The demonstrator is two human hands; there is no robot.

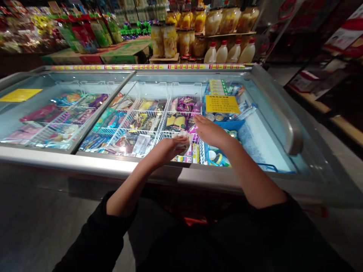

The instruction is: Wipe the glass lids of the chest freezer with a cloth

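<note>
My left hand (pixel 171 147) is closed around a crumpled whitish cloth (pixel 185 142), held over the front part of a chest freezer (pixel 113 160) with a glass top. I cannot tell whether the cloth touches the glass. Just to the right, my right hand (pixel 211 131) stretches out flat with its fingers together and nothing seen in it. Its fingertips point left, above purple packets (pixel 188 104) in a white wire basket (pixel 170 113). Close beyond that hand is a yellow paper sign (pixel 222 104) on the glass.
A metal handle (pixel 292 132) runs along the freezer's right side. Blue baskets (pixel 241 126) hold tubs inside. Behind the freezer stand jars of yellow fruit (pixel 214 20), white bottles with red caps (pixel 222 52) and green bottles (pixel 99 34). Another yellow sign (pixel 21 95) lies at left.
</note>
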